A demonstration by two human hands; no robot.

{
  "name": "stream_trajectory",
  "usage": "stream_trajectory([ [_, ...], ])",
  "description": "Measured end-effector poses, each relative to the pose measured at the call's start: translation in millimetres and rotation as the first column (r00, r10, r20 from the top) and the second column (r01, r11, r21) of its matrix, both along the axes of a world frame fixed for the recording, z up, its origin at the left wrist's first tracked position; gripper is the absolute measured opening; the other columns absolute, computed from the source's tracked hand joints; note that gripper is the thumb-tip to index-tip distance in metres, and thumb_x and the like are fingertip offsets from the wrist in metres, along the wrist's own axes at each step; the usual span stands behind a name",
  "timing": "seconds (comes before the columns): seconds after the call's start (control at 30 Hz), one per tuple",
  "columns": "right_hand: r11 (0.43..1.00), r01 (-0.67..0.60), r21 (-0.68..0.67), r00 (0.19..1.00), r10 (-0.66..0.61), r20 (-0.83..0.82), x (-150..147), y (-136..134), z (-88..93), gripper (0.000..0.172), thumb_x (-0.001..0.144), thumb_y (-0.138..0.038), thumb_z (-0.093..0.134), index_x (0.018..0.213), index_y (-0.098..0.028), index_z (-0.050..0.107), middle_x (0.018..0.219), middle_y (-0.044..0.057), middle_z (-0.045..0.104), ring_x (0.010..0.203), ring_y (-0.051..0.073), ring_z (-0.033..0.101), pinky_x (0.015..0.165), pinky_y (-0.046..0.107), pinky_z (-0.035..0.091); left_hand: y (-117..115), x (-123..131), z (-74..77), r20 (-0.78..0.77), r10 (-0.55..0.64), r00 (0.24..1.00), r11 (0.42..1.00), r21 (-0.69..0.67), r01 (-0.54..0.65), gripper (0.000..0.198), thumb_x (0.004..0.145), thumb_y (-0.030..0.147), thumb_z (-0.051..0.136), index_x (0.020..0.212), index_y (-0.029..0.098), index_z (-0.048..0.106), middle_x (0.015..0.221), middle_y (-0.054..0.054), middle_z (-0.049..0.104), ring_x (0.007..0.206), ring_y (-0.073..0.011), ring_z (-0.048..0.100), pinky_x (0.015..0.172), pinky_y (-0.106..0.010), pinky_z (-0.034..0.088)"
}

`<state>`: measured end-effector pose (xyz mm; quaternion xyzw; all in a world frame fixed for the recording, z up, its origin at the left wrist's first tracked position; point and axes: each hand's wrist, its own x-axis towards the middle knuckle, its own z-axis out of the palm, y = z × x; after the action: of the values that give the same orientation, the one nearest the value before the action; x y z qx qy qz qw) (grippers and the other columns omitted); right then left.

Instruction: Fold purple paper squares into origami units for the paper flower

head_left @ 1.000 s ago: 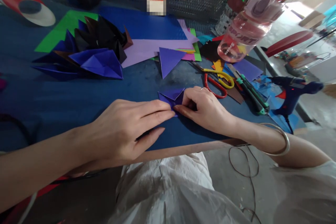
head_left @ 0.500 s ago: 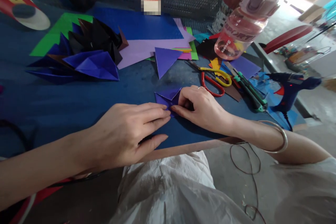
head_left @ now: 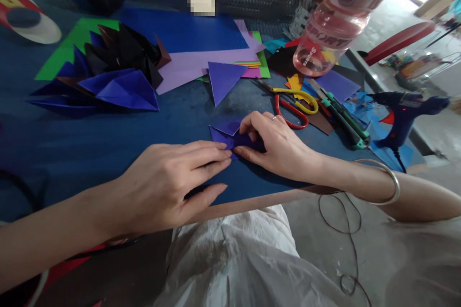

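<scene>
A small folded piece of purple paper (head_left: 220, 135) lies on the blue tabletop, partly covered by both hands. My left hand (head_left: 180, 172) rests with its fingers stretched out, the fingertips pressing on the paper's near edge and the thumb apart. Bent fingers and thumb of my right hand (head_left: 273, 141) pinch the paper's right side; a ring is on one finger. Just beyond lies a purple paper triangle (head_left: 225, 79). Scissors (head_left: 297, 100) with a red and a yellow handle sit past my right hand.
Folded blue and black paper shapes (head_left: 122, 88) stand at the left, near a tape roll (head_left: 34, 14). Coloured sheets (head_left: 187, 33) lie at the back. To the right are a pink bottle (head_left: 320, 43), a green cutter knife (head_left: 340, 115) and a glue gun (head_left: 399, 115).
My right hand's fingers have shifted slightly left over the paper, covering more of its upper right corner. My left hand keeps its place on the paper. The whole view has shifted slightly.
</scene>
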<state>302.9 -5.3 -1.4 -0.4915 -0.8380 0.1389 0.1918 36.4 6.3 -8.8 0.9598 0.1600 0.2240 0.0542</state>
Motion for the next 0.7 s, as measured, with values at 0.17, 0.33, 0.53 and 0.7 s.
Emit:
stream_trajectory([
  [0.17,1.000,-0.031,-0.007,0.999,0.031,0.017,8.7,-1.6,0.6,0.019,0.104,-0.034,0.067,0.114,-0.019,0.058,0.097,0.005,0.066,0.092,0.024,0.059,0.083,0.037,0.036,2.6,-2.1,-2.6,0.015,-0.007,1.000,1.000,-0.021,0.007,0.032,0.109,0.029,0.050,0.132,0.020,0.070,0.139,-0.006,0.076,0.127,-0.0222,0.073,0.112,-0.034,0.060],
  [0.33,0.996,-0.082,-0.020,0.996,0.082,-0.020,18.0,-3.0,-0.5,0.015,0.105,-0.028,0.064,0.115,-0.019,0.058,0.103,0.007,0.067,0.097,0.024,0.059,0.086,0.038,0.038,4.9,-4.4,-2.3,0.003,-0.018,1.000,0.999,-0.038,0.018,0.033,0.107,0.028,0.052,0.136,0.025,0.068,0.142,-0.004,0.075,0.127,-0.0223,0.074,0.111,-0.036,0.062],
  [0.53,0.991,-0.125,-0.039,0.991,0.123,-0.052,24.7,-1.8,-1.8,0.014,0.105,-0.024,0.059,0.117,-0.019,0.058,0.108,0.008,0.067,0.100,0.025,0.059,0.089,0.040,0.040,6.4,-6.0,0.1,-0.011,-0.025,1.000,0.999,-0.045,0.024,0.032,0.107,0.026,0.052,0.134,0.021,0.070,0.143,-0.005,0.074,0.130,-0.0193,0.072,0.113,-0.031,0.059],
  [0.7,0.993,-0.105,-0.049,0.993,0.101,-0.065,22.0,-2.1,-0.4,0.015,0.102,-0.021,0.059,0.117,-0.018,0.059,0.105,0.008,0.067,0.098,0.024,0.059,0.088,0.039,0.039,5.7,-3.5,1.6,-0.016,-0.021,1.000,0.999,-0.031,0.020,0.030,0.108,0.030,0.055,0.129,0.018,0.074,0.139,-0.006,0.076,0.127,-0.0208,0.073,0.112,-0.032,0.059],
])
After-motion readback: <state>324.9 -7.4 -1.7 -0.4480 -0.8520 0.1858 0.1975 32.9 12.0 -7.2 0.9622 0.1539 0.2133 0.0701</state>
